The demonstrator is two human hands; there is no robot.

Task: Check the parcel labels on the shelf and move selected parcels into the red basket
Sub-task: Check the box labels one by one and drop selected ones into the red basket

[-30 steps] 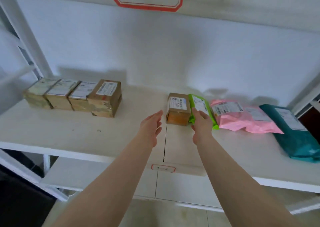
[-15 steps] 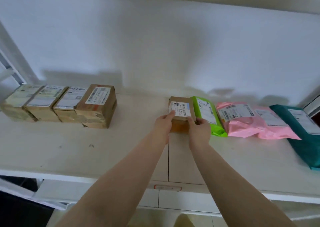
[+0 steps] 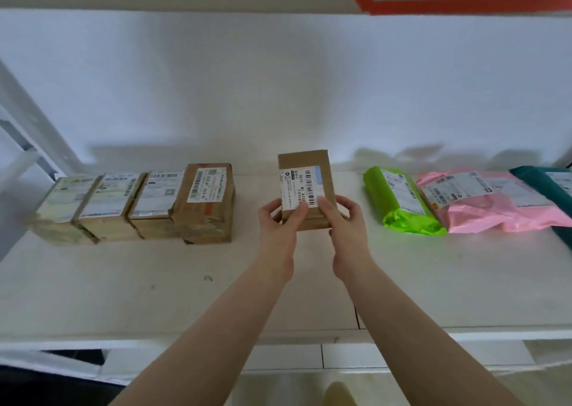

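Both hands gripping one small brown parcel, left hand and right hand fingers curled round its lower edges

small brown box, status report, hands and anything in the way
Left hand and right hand both gripping small brown box, lifted, label facing camera. Nothing blocking; green mailer apart to its right. Red basket not in view.

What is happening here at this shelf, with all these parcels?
A person holds a small brown box up in both hands, left hand and right hand, with its label facing them. On the white shelf, four brown boxes sit in a row at the left; a green bag, pink bags and a dark teal bag lie at the right. No red basket is in view.
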